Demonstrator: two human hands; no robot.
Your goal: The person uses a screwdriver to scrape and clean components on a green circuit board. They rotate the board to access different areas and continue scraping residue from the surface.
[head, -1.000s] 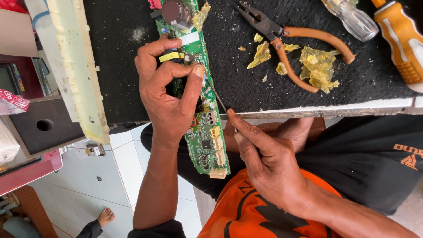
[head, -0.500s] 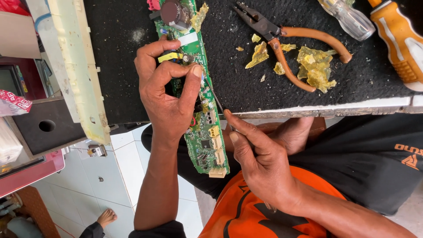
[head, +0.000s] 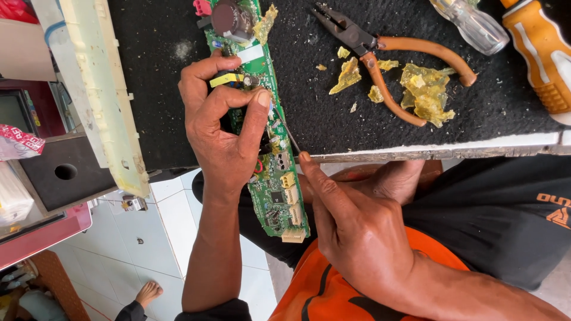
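A long green circuit board (head: 279, 196) lies half on the black mat (head: 333, 119) and half over the table's front edge. My left hand (head: 223, 128) grips the board's middle, thumb and fingers wrapped around it. My right hand (head: 351, 229) holds a thin metal pick (head: 290, 135) whose tip rests against the board's right edge, just below my left forefinger. A large dark round component (head: 232, 19) and a lump of yellow glue (head: 264, 21) sit at the board's far end.
Orange-handled pliers (head: 386, 65) and several yellow glue scraps (head: 425, 95) lie on the mat to the right. A clear screwdriver handle (head: 470, 24) and an orange tool handle (head: 541, 53) lie at the far right. A cream plastic panel (head: 98, 89) lies at the left.
My right hand has slid slightly up along the board, bringing the pick tip closer to my left forefinger. My left hand keeps its grip.
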